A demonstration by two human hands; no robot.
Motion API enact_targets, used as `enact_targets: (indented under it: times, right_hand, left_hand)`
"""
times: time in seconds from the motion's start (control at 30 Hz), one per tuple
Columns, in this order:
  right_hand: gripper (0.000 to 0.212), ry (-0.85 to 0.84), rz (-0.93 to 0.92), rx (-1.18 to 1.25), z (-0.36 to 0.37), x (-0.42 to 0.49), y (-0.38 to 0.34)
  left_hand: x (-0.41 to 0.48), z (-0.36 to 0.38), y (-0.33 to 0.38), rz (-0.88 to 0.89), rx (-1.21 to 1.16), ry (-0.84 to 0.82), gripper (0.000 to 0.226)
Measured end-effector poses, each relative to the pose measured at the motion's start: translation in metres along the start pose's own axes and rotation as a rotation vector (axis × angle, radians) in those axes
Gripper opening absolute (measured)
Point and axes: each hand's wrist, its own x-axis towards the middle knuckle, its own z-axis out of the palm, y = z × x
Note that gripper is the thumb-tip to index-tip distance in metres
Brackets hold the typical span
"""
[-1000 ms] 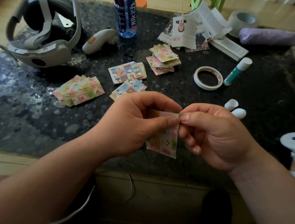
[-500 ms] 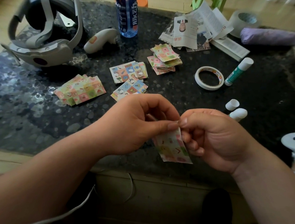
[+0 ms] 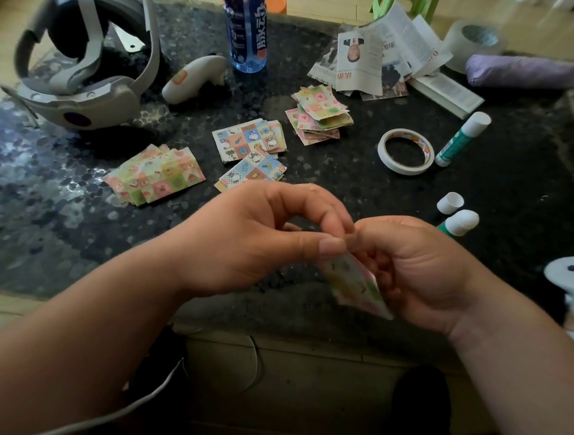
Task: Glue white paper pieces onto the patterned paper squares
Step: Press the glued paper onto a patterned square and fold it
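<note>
We find left hand and right hand pinching a pastel patterned paper square, the latter half-hiding a green-white glue stick beyond it.

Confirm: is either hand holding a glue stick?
No, left hand and right hand pinch a patterned square; both glue sticks lie on the table.

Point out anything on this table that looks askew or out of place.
A loose white cap stands beside the near glue stick, which seems left open. The far pile of patterned squares is askew, its sheets fanned at odd angles. Nothing looks spilled.
</note>
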Motion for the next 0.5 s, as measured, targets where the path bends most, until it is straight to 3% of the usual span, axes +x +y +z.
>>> enact_targets:
  times: [0.07,0.13,0.27,0.43,0.5]
  right_hand:
    - [0.018,-0.024,0.029,0.011,0.0009,-0.0004,-0.0008]
    - [0.025,-0.03,0.065,0.024,0.0012,0.0002,-0.001]
    - [0.067,-0.025,0.092,0.023,0.0054,-0.002,-0.0029]
    - [0.058,-0.001,0.057,-0.044,0.0072,-0.0028,-0.0039]
    - [0.044,0.028,0.049,-0.076,0.0055,-0.0027,-0.0039]
  left_hand:
    - [0.0003,0.0006,0.0006,0.012,-0.07,-0.015,0.006]
    - [0.0008,0.0016,-0.0004,0.015,-0.162,-0.004,0.01]
    - [0.0014,0.0022,-0.004,0.018,-0.239,0.013,0.009]
    - [0.0004,0.0031,-0.0042,0.012,-0.315,0.015,0.011]
    - [0.0007,0.0028,-0.0029,0.002,-0.337,0.022,0.014]
